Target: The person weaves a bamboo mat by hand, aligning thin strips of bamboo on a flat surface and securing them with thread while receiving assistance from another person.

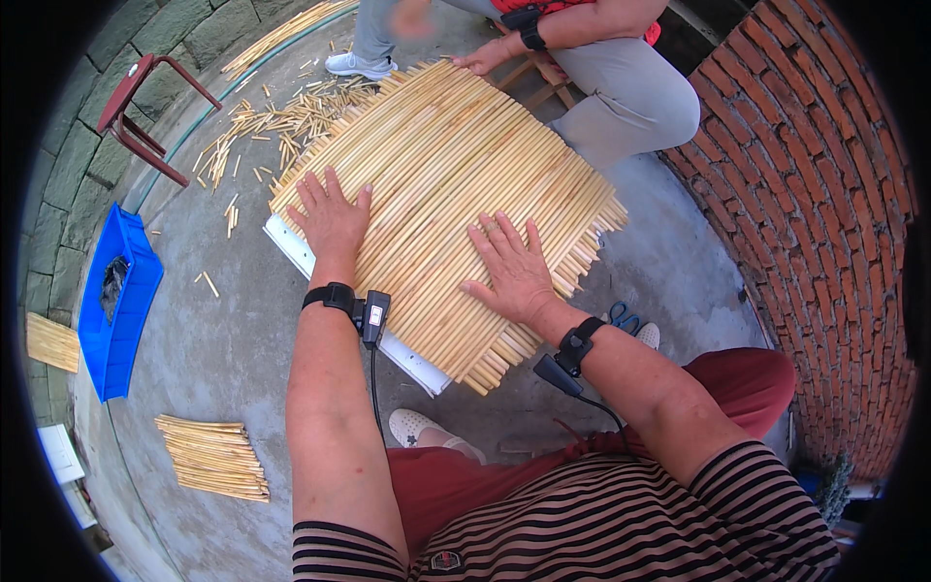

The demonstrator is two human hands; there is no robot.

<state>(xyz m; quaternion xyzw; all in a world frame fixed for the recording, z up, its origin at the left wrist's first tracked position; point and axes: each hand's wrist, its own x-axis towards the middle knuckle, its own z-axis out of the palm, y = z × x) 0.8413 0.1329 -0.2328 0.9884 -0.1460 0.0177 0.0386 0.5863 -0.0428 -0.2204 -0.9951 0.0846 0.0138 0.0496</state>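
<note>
A wide panel of straw-coloured reed sticks (436, 165), laid side by side, fills the middle of the view. My left hand (333, 218) lies on its left edge with the fingers spread. Flat on the sticks nearer its right side is my right hand (509, 264), fingers also apart. Neither hand holds anything. Under the panel a white board (412, 361) shows along the near left edge. Stick ends (577, 257) stick out unevenly on the right. Each of my wrists wears a black strap with a small cabled device.
Opposite me sits a person, one hand (482, 58) at the panel's far edge. Cut stick pieces (291, 121) litter the floor. Left are a red stool (145, 112), a blue crate (121, 301) and a stick bundle (213, 458). Blue-handled scissors (624, 316) lie near my foot; a brick wall (815, 194) stands right.
</note>
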